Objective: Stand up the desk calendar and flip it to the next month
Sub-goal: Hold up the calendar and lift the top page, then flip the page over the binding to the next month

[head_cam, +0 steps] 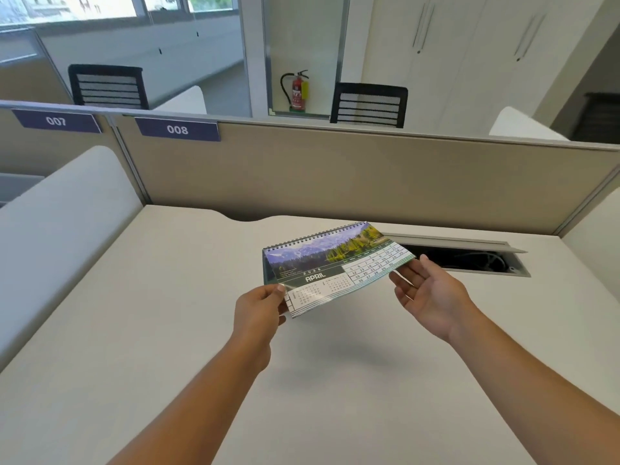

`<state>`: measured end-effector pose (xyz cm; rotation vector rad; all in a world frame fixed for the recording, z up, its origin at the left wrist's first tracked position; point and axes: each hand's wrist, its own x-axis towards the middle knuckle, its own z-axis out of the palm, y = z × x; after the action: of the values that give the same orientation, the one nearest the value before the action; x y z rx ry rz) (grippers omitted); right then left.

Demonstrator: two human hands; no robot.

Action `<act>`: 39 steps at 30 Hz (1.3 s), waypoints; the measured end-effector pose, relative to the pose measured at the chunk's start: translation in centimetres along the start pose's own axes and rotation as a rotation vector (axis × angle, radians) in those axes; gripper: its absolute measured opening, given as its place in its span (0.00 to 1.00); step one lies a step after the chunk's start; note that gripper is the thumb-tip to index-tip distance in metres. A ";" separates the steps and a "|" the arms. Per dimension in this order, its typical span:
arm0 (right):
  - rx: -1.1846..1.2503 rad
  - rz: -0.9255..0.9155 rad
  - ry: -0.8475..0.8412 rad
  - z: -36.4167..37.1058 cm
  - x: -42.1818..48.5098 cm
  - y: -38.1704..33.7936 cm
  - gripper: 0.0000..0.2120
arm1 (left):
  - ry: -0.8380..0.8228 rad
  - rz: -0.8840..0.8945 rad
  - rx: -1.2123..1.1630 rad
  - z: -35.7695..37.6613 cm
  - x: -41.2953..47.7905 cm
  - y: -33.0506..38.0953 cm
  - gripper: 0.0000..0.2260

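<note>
A spiral-bound desk calendar (335, 263) is held flat in the air above the white desk (167, 313), its coil on the far edge. The top page shows a mountain and forest photo, the word APRIL and date grids. My left hand (260, 310) pinches its near left corner between thumb and fingers. My right hand (429, 297) is palm up under the right edge, with the thumb tip at the corner and the fingers spread beneath the pages. The calendar casts a soft shadow on the desk below.
An open cable slot (469, 256) with dark wires lies in the desk behind the calendar, to the right. A beige partition (335, 176) with labels 007 and 008 closes the far side. White dividers flank the desk. Black chairs and a fire extinguisher (298, 92) stand beyond.
</note>
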<state>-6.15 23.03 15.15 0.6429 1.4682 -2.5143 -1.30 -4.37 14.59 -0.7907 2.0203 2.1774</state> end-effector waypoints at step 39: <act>0.110 0.041 -0.329 5.5 2.1 -2.4 0.48 | 0.058 -0.101 -0.083 0.9 1.0 -3.5 0.28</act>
<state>-10.45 19.73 18.46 0.2520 1.1974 -2.5316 -1.10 -3.34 11.04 -0.9540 1.8809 2.2193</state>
